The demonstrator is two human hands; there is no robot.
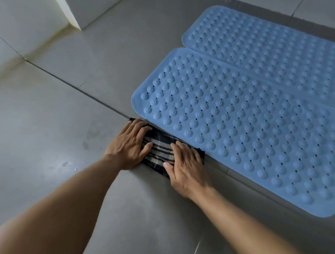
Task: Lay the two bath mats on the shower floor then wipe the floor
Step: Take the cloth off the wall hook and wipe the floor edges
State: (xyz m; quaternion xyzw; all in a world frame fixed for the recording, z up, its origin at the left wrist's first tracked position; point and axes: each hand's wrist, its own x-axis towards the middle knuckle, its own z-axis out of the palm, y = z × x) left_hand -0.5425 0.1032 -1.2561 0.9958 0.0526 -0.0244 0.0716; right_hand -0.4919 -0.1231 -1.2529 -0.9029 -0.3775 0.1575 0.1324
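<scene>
Grey tiled floor [57,122]: two blue studded mats, near mat [240,133] beside far mat [275,55]; one plaid cloth [160,148] pressed flat under left hand [128,145] and right hand [185,164], fingers straight.

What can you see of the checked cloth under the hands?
The checked cloth is dark woven fabric with pale stripes, folded into a narrow band. It lies flat on the grey tiled floor, alongside the edge of the near blue bath mat; contact with it is unclear. The left hand presses its far end and the right hand its near end, fingers flat.
</scene>
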